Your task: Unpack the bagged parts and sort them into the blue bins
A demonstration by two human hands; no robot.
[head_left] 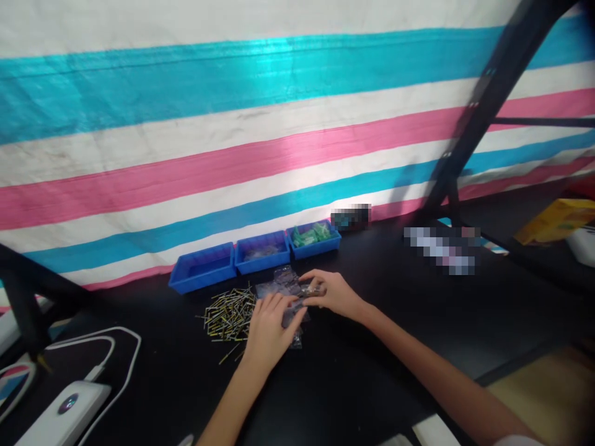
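— The hands, where are they?
— Left hand point(269, 325) lies flat, fingers spread, on clear plastic bags point(284, 286) on the black table point(372, 347). Right hand point(332, 292) pinches a small item at the bags' edge; what it is, I cannot tell.
— Around them?
— A pile of pins point(229, 314) just left; three blue trays point(260, 253) behind.

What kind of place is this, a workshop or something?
Probably a small assembly or packing bench: three blue bins of parts line the black table, a heap of thin metal pins lies loose, and both hands work on clear bags.
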